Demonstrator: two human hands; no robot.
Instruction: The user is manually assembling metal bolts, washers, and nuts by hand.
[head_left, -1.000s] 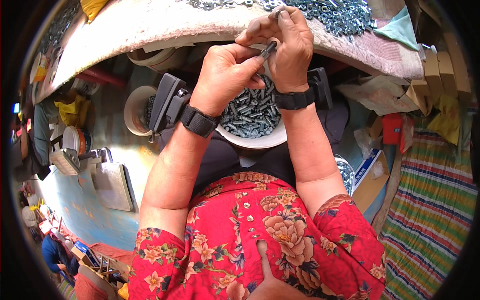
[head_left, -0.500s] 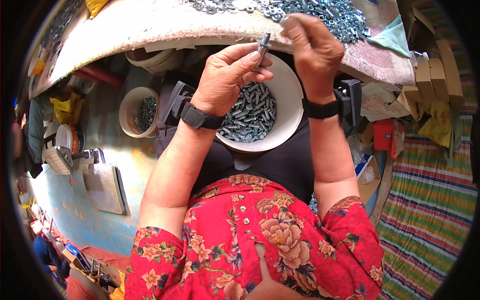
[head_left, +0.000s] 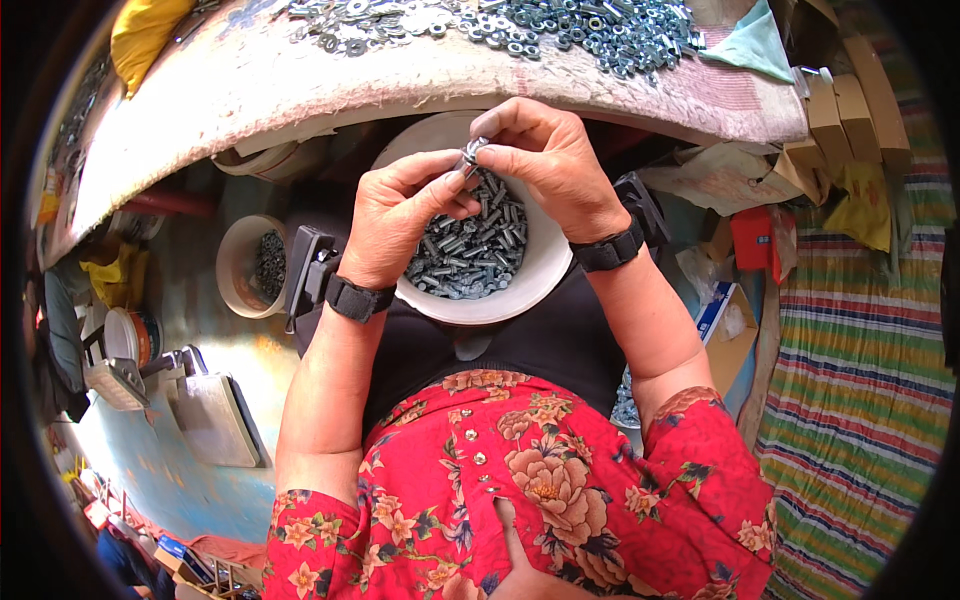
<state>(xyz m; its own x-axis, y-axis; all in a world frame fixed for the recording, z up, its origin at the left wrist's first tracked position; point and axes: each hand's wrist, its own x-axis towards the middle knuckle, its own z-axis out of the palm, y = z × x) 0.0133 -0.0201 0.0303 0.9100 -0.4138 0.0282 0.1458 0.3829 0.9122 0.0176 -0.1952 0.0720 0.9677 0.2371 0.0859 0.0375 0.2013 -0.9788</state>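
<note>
Over a white bucket (head_left: 548, 290) of metal sleeve anchor bolts (head_left: 470, 250), my two hands meet. My left hand (head_left: 405, 205) is closed, pinching one anchor bolt (head_left: 466, 166) between thumb and fingers. At the bolt's upper end my right hand (head_left: 555, 165) is closed too, its thumb and forefinger on a small metal ring (head_left: 478, 147). Whether that ring is a nut or a washer I cannot tell, as fingertips partly cover it. Each wrist wears a black strap with a black device.
A cloth-covered table (head_left: 300, 85) ahead bears loose washers (head_left: 360, 25) and a heap of nuts (head_left: 610, 35). On the left stands a smaller bucket (head_left: 232, 275) of metal parts. Cardboard boxes (head_left: 835, 120) and a striped sheet (head_left: 860, 400) lie to the right.
My right hand has come down from near the table edge to the bolt in my left hand. Both hands are now together, lower and further left in the view.
</note>
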